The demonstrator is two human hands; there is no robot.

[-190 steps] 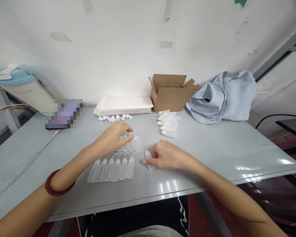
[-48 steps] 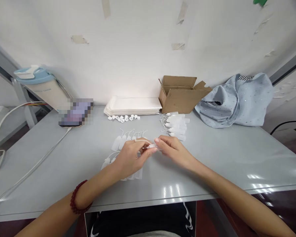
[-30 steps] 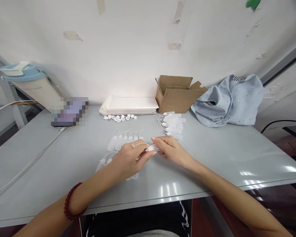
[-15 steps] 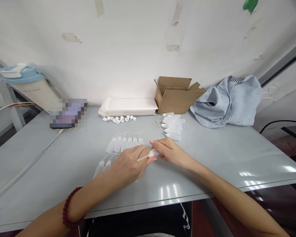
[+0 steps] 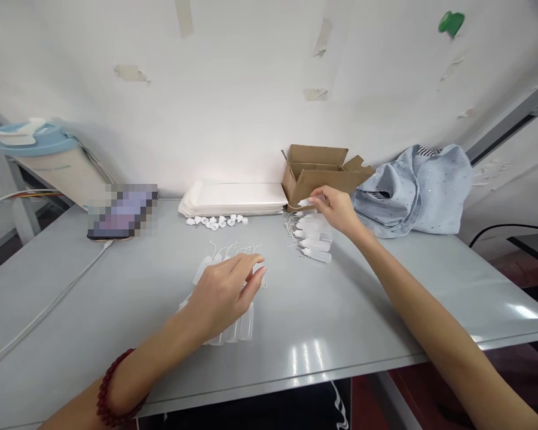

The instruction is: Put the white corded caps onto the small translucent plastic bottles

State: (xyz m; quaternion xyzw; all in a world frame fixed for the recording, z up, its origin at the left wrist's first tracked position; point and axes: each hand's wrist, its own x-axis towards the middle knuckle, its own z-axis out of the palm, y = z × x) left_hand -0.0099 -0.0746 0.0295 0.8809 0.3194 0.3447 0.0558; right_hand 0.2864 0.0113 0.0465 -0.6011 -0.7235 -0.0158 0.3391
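My right hand (image 5: 336, 208) pinches a small plastic squeeze bottle (image 5: 305, 203) with a thin tube tip, in front of the cardboard box. Beneath it lies a pile of similar translucent bottles (image 5: 317, 255), their tips pointing left. My left hand (image 5: 226, 291) hovers over two rows of bottles, thumb and fingers apart, with nothing visible between them. The back row (image 5: 201, 270) has bent white tubes on top. Part of the front row (image 5: 246, 322) shows below the hand; the rest is hidden by my hand and wrist.
Several small white caps (image 5: 222, 222) lie before a stack of white sheets or envelopes (image 5: 237, 197). The open cardboard box (image 5: 327, 179) and a light blue cloth (image 5: 439, 197) stand at the back right. A tumbler (image 5: 58, 167) and a phone (image 5: 124, 212) with a cable occupy the left.
My right hand has moved away from the left, up and right to above the bottle pile, carrying the bottle. My left hand has let go and its fingers have parted.
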